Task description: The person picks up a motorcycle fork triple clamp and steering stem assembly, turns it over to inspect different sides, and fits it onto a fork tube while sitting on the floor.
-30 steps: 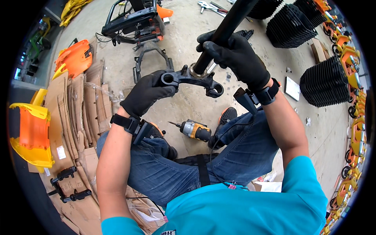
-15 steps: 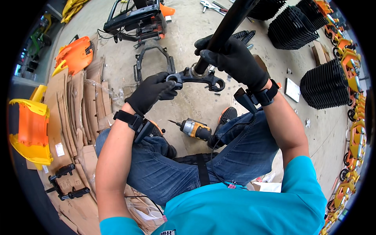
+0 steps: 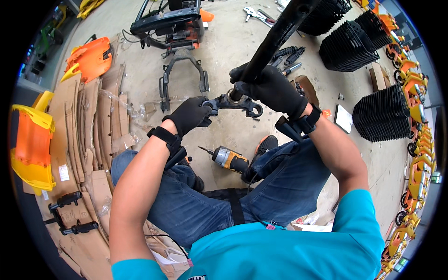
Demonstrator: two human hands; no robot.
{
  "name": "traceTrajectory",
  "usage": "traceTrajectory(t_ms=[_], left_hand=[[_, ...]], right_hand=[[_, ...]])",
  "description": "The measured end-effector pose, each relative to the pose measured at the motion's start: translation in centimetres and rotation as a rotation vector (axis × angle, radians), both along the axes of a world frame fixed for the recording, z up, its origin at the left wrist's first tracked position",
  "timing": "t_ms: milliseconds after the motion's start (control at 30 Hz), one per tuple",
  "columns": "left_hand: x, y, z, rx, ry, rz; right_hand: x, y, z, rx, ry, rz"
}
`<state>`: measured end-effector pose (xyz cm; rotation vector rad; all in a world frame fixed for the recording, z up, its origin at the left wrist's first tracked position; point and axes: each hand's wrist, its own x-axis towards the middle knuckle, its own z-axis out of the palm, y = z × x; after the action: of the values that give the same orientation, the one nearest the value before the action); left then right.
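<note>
My left hand, in a black glove, is closed on the left end of a black fork clamp with a ring at each end. A long black tube stands tilted up from the clamp's middle, where a metal collar shows. My right hand, also gloved, grips the tube just above the collar. Below the clamp, an orange-and-black power drill lies on the floor between my feet.
A black metal frame lies ahead. Cardboard with orange panels and black brackets covers the left. Stacked black crates, tools, springs and several orange-yellow vehicles are on the right.
The tube, clamp and both hands have come slightly down and right in the picture. My left fingers have shifted on the clamp's end.
</note>
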<state>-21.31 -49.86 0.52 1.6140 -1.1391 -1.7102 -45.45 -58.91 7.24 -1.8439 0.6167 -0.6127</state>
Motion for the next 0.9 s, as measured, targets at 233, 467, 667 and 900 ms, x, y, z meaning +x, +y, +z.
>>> traceTrajectory(t_ms=[233,467,667,900], left_hand=[[0.7,0.2,-0.6,-0.01,-0.051,0.023],[0.1,0.0,0.3,0.007,-0.024,0.01],[-0.7,-0.3,0.5,0.041,-0.056,0.067],[-0.9,-0.3,0.8,0.042,-0.149,0.075]], right_hand=[[0.2,-0.3,-0.5,0.068,0.039,0.036],[0.3,-0.3,-0.9,-0.078,-0.005,0.02],[0.5,0.1,-0.5,-0.073,-0.007,-0.025],[0.5,0.9,-0.1,-0.053,-0.003,-0.014]])
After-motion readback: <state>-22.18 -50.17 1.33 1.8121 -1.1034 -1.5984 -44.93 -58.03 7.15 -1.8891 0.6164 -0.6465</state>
